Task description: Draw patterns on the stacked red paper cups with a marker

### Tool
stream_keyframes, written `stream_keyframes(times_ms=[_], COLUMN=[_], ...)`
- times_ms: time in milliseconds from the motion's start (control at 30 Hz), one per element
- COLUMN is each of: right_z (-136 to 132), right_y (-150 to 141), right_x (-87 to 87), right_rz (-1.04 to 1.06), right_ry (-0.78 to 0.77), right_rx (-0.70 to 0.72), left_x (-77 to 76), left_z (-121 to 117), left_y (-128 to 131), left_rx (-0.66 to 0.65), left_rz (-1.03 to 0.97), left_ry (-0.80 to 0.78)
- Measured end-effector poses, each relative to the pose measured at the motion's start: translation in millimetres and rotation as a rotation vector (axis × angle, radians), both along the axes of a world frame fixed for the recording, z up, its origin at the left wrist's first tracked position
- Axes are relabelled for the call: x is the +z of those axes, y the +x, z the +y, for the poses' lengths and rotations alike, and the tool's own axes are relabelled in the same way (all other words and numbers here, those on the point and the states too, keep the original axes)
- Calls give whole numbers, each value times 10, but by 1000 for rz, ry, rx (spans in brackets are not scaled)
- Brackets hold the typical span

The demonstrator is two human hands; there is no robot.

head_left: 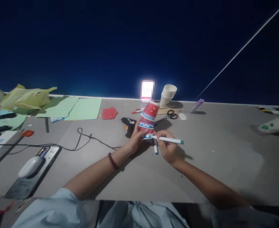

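Observation:
My left hand (136, 138) is closed around the lower part of a stack of paper cups (149, 118), coloured red with blue and white patterned bands. The stack leans to the right over the table. In my right hand (168, 150) is a white marker pen (171, 139) with a teal end, and its tip is at the lowest blue and white band. Below the stack lies another white marker (155, 147) with a blue end. A black glue gun (129, 126) rests just left of the cups. Scissors (171, 115) with black handles lie to their right.
Behind stands a stack of white paper cups (168, 95) near wooden sticks (162, 111). Red paper (109, 113) and green sheets (82, 109) lie left. A black cord (101, 143) crosses the table toward a phone (27, 182). A cup (275, 125) lies at the right.

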State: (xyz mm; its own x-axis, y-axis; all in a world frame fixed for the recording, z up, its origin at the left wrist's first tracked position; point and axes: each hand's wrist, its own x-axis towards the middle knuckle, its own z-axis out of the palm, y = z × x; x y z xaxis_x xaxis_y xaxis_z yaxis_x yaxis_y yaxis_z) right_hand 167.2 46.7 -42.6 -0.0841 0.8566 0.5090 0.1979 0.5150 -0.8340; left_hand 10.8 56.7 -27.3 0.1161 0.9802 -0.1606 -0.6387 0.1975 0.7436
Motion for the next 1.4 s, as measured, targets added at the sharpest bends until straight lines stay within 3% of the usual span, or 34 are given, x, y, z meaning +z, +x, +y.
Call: stream_keyframes(times_ms=[333, 933, 1167, 1400], right_z=[-6, -4, 5, -6], right_y=[-6, -4, 3, -12], right_x=[13, 17, -52, -15], right_rz=[5, -33, 66, 97], right_ry=[11, 45, 37, 71], right_rx=[-1, 2, 43, 40], left_x=[-105, -122, -82, -118], left_z=[7, 20, 8, 32], left_y=[-25, -20, -21, -31], left_rx=[-18, -7, -18, 0], left_rz=[-3, 0, -8, -50], left_ry=[24, 7, 11, -31])
